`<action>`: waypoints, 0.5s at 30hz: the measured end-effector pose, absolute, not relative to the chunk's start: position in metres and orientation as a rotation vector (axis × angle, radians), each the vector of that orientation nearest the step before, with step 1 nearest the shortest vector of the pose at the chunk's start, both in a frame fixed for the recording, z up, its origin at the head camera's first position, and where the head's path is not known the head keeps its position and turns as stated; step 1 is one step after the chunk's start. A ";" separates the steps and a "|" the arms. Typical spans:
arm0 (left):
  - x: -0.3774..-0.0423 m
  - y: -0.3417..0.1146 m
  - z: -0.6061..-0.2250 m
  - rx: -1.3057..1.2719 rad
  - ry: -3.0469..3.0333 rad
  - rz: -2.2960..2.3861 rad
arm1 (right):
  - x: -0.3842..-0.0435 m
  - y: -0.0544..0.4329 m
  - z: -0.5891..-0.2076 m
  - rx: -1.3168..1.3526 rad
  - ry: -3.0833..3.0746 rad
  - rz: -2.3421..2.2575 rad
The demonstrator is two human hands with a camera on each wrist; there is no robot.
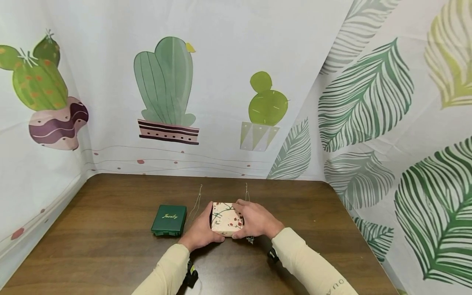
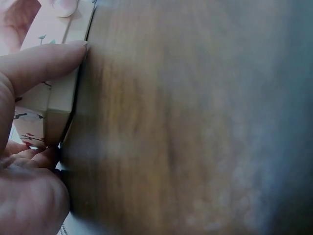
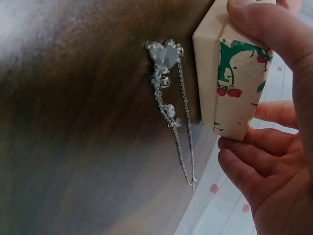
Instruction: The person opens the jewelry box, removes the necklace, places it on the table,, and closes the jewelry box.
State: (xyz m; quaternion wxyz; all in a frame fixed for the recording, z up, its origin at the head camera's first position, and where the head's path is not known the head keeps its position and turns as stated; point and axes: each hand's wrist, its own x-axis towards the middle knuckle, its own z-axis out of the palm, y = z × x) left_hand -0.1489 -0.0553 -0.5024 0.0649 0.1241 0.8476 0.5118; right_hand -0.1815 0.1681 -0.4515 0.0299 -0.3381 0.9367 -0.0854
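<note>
A small cream gift box [image 1: 226, 218] with a printed pattern of red blossoms and green stems is between the two hands at the middle of the table. My left hand [image 1: 200, 230] grips its left side, thumb along the near edge. On the opposite side my right hand [image 1: 259, 219] holds it, with the thumb at the near side and fingers at the far side. The lid appears closed; the inside is hidden. Beside the box lies a silver necklace [image 3: 177, 142] with a clear, sparkling pendant [image 3: 165, 56], partly covered by the right hand in the head view.
Left of the hands sits a dark green jewelry case [image 1: 169, 220] with gold lettering. A second thin chain [image 1: 199, 197] lies between it and the gift box. The brown wooden table [image 1: 110, 246] ends at a printed cloth backdrop [image 1: 221, 82].
</note>
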 end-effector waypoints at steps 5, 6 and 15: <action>-0.147 -0.054 -0.503 0.374 2.539 1.553 | -0.180 0.168 -0.454 -1.030 2.893 -0.238; -0.146 -0.054 -0.503 0.372 2.531 1.558 | -0.180 0.168 -0.455 -1.023 2.894 -0.233; -0.144 -0.054 -0.504 0.358 2.526 1.545 | -0.175 0.165 -0.456 -0.983 2.906 -0.212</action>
